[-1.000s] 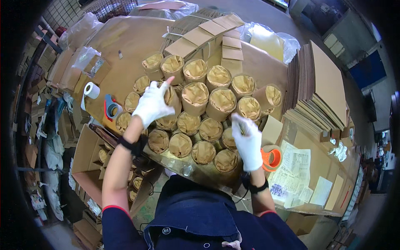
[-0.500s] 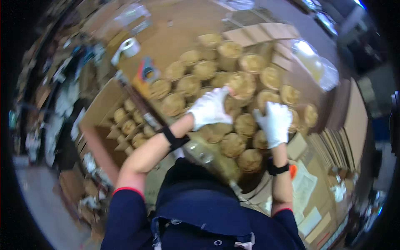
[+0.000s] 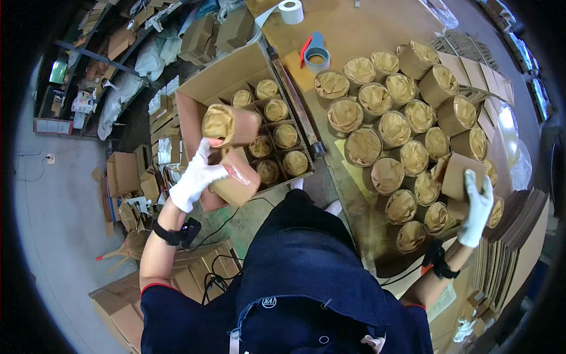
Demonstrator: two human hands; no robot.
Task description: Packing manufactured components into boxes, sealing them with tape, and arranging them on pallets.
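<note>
Packing step, mid-transfer. The left hand (image 3: 196,176) was clamped on two paper-wrapped rolls (image 3: 231,125) held over the divided carton (image 3: 203,88). The right hand (image 3: 476,207) was closed round another roll (image 3: 460,174) at the near edge of the batch on the table (image 3: 354,32). Next move likely needs a free cell. The carton's near cells were hidden behind the rolls.

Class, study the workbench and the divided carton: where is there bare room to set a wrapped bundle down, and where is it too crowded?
Bare bench top lies between the tape roll, the tape dispenser and the far row of paper-wrapped bundles. The divided carton seems to have free cells nearest the left hand. The bundle cluster is packed edge to edge, up to the right hand.
</note>
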